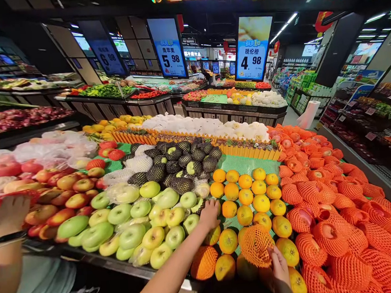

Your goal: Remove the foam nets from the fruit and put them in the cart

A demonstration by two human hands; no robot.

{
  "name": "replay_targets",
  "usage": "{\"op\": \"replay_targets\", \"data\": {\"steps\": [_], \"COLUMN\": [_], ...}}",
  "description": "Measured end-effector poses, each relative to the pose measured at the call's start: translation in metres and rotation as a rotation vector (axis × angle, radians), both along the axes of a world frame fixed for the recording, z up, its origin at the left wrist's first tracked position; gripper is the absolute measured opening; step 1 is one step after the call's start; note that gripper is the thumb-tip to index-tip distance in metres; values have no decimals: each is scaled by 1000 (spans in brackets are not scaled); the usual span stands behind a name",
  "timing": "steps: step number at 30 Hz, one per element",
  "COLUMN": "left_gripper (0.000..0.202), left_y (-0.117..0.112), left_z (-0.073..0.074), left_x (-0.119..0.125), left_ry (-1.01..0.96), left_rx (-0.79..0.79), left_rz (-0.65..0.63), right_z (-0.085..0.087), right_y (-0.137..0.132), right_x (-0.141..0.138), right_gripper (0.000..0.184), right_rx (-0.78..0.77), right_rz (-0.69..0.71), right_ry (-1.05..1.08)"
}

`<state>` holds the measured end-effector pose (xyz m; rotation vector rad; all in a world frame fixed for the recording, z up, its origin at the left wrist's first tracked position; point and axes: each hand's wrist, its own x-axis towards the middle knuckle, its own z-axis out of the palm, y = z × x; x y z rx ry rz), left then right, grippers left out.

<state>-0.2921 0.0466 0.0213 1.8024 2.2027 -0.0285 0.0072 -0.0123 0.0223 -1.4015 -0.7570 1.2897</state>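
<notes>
Pinching an orange foam net (255, 246) by its edge, the right hand (279, 264) sits at 4 o'clock from it, low over the loose oranges (261, 203). I cannot tell whether a fruit fills the net. With that net as the centre of the clock, the left hand (209, 214) lies at 10 o'clock, palm down and fingers bent, at the border between the oranges and the green apples (132, 235). Its fingertips are partly hidden, so I cannot tell whether it grips anything. Between 8 and 9 o'clock, near the front edge, rests a netted orange (204, 263).

Spread over 3 o'clock is a heap of red-netted fruit (335, 226). Between 10 and 11 o'clock lie dark-netted fruits (183, 160), and at 11 o'clock, farther back, a row of white-wrapped fruit (197, 125). Toward 9 o'clock, past the green apples, are red-and-yellow apples (77, 200), with another person's hand (9, 215) beside them at the far edge. High at 12 o'clock hangs a price screen (252, 49) reading 4.98.
</notes>
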Motion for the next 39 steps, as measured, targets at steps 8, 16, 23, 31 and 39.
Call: {"op": "replay_targets", "data": {"steps": [8,16,23,31,39], "left_gripper": [94,81,79,97,95], "left_y": [27,18,29,40,44], "left_z": [-2,10,12,9,11], "left_x": [-13,-52,-49,20,19], "left_ry": [20,-115,-98,-73,-198], "left_rx": [-48,-124,-212,-90,-178], "left_rz": [-60,-204,-247,-401,-466], "right_z": [21,28,29,40,55], "right_y": [-6,-5,-6,-7,-9], "right_x": [-2,-1,-5,-3,0], "right_gripper": [44,40,38,29,24], "right_rx": [-144,-113,-108,-130,-125], "right_rz": [0,-7,36,42,64], "right_ry": [112,64,105,42,4]}}
